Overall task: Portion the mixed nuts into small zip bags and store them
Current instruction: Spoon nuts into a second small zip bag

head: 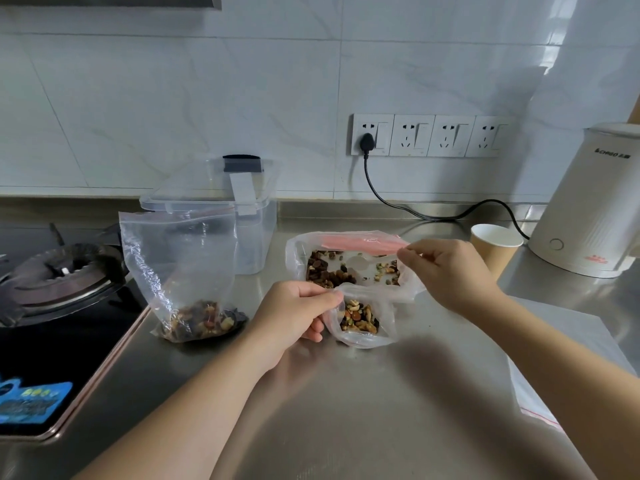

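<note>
Small zip bag (360, 318) sits just in front of the nut tray (349, 268), part-filled with mixed nuts. Your left hand (294, 315) pinches its near-left rim; your right hand (446, 271) pinches the plastic wrap at the tray's right edge. Keep the bag mouth wide and low against the tray lip, tilt the tray gently so nuts slide, not spill. Filled bag (187, 271) stands left of the tray, beside the clear storage box (221, 209).
</note>
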